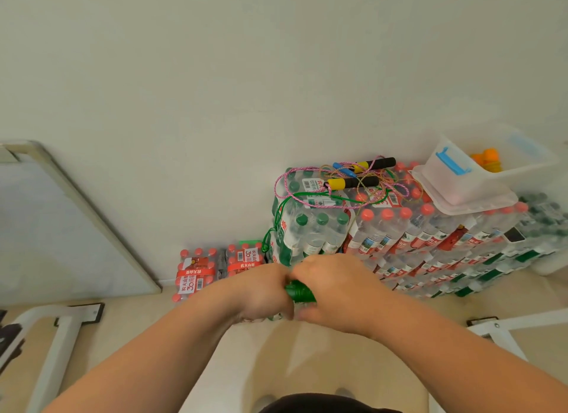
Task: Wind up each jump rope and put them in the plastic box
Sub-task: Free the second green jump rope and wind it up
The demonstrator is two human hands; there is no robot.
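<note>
Keep the ribbed green plastic jump-rope handles (299, 292) side by side, clamped tight in the left grip (264, 289) and right grip (333, 286), and pull the thin green cord (276, 222) in slowly. Trails up over the stacked water bottle packs (399, 234), maybe tangled with the pink rope (277, 185) on top, near the clear plastic box (491, 182).

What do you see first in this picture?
Right in the middle, the left hand and right hand grip the green jump rope. Behind them, more tangled ropes with yellow-and-black handles lie on top of the stacked water bottle packs, next to the clear plastic box with a blue latch.
</note>
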